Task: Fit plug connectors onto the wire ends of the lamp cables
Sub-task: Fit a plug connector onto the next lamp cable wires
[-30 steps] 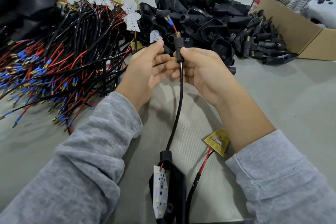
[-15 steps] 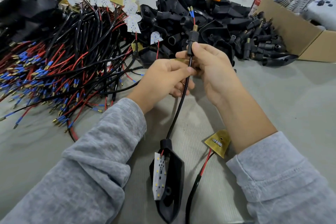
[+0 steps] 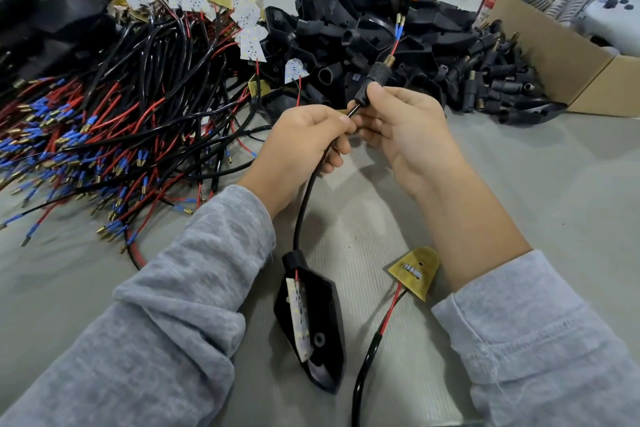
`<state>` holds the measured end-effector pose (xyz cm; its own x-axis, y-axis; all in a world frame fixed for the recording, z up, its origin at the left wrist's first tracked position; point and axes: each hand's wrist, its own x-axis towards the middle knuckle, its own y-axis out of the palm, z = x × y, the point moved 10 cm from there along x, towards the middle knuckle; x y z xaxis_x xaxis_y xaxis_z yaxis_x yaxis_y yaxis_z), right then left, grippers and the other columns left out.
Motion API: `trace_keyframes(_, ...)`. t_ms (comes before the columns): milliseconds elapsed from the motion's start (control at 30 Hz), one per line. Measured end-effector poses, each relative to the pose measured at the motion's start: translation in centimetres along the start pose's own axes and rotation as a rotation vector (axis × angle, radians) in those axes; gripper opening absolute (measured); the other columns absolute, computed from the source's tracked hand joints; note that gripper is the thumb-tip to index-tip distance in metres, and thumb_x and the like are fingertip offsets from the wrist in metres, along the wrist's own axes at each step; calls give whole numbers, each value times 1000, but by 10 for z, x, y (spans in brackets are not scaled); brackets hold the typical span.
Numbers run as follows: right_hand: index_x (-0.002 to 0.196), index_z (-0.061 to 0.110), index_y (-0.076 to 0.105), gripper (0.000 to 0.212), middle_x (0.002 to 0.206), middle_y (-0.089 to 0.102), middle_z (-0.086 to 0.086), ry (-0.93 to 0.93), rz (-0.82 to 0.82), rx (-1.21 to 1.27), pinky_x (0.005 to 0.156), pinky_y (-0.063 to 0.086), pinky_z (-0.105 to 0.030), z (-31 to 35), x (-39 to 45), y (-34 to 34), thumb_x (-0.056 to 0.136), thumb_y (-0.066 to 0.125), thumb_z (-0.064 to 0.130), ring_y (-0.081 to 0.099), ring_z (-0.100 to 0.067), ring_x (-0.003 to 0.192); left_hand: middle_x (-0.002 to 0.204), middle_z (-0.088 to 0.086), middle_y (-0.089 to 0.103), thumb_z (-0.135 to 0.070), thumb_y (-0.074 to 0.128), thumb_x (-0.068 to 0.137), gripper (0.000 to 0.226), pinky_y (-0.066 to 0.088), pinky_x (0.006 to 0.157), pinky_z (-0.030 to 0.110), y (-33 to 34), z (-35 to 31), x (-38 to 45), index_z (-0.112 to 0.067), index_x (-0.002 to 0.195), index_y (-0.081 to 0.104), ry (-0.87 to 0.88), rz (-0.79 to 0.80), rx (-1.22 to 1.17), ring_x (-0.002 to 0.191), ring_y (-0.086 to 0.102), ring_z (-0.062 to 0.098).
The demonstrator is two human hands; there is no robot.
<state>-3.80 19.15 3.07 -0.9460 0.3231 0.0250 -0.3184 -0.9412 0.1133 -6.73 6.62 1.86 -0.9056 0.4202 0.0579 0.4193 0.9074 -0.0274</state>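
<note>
Left hand (image 3: 304,146) pinches the black lamp cable (image 3: 304,208) at centre; right hand (image 3: 398,128) grips the plug connector (image 3: 372,81), tilted toward one o'clock. Fingertips apparently hide the connector's lower end.

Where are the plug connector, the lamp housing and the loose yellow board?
plug connector (image 3: 376,78), head view, ribbed black sleeve.
lamp housing (image 3: 327,315), head view, black shell's inner face.
yellow board (image 3: 417,270), head view, board's middle.

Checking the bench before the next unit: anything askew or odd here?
One thing: in the lamp housing near the table's front edge, the white LED board sits tilted up on edge, not flat. The plug connector, held by the right hand, looks normal.
</note>
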Motion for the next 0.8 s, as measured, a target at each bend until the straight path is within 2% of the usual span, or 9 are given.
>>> trace_keyframes(67, 96, 0, 66, 21, 85, 68, -13, -1, 15, -4, 74, 50, -29, 1, -2, 2, 98, 58, 19, 64, -17, 76, 55, -7, 59, -15, 54, 97, 22, 40, 43, 18, -3, -1, 1, -16, 79, 66, 19, -24, 5, 45, 51, 6)
trace_keyframes(200, 70, 10, 58, 26, 60, 60, 2, -8, 93, -19, 71, 53, -33, 3, -6, 14, 96, 61, 15, 60, -18, 66, 57, -7, 63, -14, 58, 96, 18, 43, 45, 17, -8, -6, 0, -16, 80, 67, 85, -57, 32, 47, 53, 4)
trace_keyframes(333, 83, 5, 61, 15, 77, 59, -12, 0, 61, 7, 64, 51, -30, 2, -6, 12, 94, 62, 14, 59, -21, 70, 61, -3, 67, -19, 59, 96, 16, 44, 45, 17, -8, -6, -1, -18, 83, 69, 85, -43, 18, 49, 54, 5)
trace_keyframes(467, 82, 10, 64, 13, 81, 64, -12, -14, -11, -22, 60, 43, -27, 4, -5, 2, 93, 63, 19, 58, -17, 69, 63, 0, 67, -25, 51, 98, 18, 45, 46, 22, -3, -2, -1, -25, 93, 68, 7, 0, 19, 48, 54, 10)
trace_keyframes(533, 79, 13, 66, 15, 81, 63, -9, -22, -43, -28, 60, 40, -29, 5, -4, -2, 92, 64, 20, 56, -16, 68, 64, 2, 67, -17, 47, 92, 22, 44, 47, 24, 1, -1, -1, -25, 102, 65, -26, 44, -12, 49, 53, 12)
trace_keyframes(600, 85, 11, 66, 13, 81, 62, -7, -13, -64, 1, 59, 42, -26, 4, -3, -4, 93, 64, 20, 55, -13, 66, 64, 3, 68, -6, 47, 87, 31, 44, 47, 24, 2, -2, 0, -20, 112, 58, -24, 49, -23, 50, 52, 13)
trace_keyframes(733, 87, 11, 67, 12, 76, 64, -6, -3, -18, -69, 62, 45, -27, 4, -6, 1, 92, 63, 21, 57, -14, 66, 70, 1, 73, 6, 49, 94, 36, 54, 55, 22, 2, -5, -1, -10, 125, 45, 13, 28, -104, 56, 63, 10)
trace_keyframes(800, 79, 13, 64, 14, 64, 64, 2, -10, 9, -146, 57, 44, -22, 4, -8, 5, 92, 64, 20, 58, -11, 62, 72, 0, 73, 7, 52, 94, 38, 56, 60, 22, -1, -6, -1, -8, 127, 43, 34, 0, -157, 61, 68, 11)
